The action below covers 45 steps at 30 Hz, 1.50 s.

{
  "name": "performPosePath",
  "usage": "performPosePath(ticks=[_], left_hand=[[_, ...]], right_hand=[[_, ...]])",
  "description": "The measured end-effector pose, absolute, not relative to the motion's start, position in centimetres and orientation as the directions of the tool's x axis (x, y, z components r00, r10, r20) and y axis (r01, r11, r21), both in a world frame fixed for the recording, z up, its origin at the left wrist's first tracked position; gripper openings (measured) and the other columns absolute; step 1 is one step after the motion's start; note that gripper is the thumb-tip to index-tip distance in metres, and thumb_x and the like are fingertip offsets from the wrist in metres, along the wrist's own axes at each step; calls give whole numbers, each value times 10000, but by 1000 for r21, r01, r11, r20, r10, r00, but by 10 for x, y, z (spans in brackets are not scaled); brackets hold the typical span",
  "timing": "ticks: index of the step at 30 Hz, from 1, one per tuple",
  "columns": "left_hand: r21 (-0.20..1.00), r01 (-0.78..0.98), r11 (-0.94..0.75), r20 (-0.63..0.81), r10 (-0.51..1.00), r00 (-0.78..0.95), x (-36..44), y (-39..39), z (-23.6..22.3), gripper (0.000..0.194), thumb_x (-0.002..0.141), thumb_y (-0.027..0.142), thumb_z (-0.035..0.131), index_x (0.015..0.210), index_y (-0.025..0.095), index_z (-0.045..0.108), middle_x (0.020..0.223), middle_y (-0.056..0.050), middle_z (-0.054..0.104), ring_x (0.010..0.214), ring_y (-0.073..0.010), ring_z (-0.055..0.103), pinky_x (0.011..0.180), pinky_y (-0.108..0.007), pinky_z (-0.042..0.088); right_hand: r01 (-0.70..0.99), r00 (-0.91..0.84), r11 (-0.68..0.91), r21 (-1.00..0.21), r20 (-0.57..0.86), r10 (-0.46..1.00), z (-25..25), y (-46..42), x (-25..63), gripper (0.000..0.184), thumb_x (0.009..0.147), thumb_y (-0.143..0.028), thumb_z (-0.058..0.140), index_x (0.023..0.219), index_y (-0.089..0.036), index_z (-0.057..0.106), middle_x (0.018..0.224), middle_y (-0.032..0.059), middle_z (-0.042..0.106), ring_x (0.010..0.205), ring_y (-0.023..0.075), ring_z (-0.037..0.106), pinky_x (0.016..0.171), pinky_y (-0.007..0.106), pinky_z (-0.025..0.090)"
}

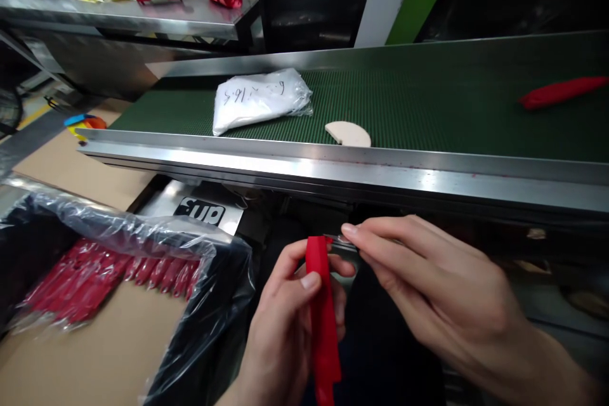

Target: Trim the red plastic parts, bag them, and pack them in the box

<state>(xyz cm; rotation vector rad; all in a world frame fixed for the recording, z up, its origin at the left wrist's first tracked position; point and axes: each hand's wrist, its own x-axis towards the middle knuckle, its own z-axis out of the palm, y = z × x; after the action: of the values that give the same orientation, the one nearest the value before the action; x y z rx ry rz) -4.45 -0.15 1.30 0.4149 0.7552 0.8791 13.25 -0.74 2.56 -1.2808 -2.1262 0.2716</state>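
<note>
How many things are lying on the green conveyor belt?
3: a white plastic bag at left, a beige notched disc in the middle, a red plastic part far right; more may lie out of frame.

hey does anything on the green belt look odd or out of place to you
Mildly. A tan disc with a notch missing from its edge lies alone near the green belt's front rail. It matches neither the white bag beside it nor the red part far right. Nothing looks spilled.

The left hand (pixel 290 323) is rising from the bottom centre of the frame, thumb and fingers curling closed in a pinch, while the right hand (pixel 438 292) is reaching in from the lower right, its fingertips (pixel 349 231) pinching together at centre.
</note>
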Motion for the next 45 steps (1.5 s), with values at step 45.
performPosePath(ticks=[45], left_hand=[[590,-556,585,-444,810,382,-50,8,12,147,877,235,531,1003,201,598,901,-53,615,638,-97,467,566,-175,422]], right_hand=[[758,-487,618,-210,448,750,20,-43,123,319,872,-47,524,1096,-186,704,1000,55,724,809,175,623,667,313,476]])
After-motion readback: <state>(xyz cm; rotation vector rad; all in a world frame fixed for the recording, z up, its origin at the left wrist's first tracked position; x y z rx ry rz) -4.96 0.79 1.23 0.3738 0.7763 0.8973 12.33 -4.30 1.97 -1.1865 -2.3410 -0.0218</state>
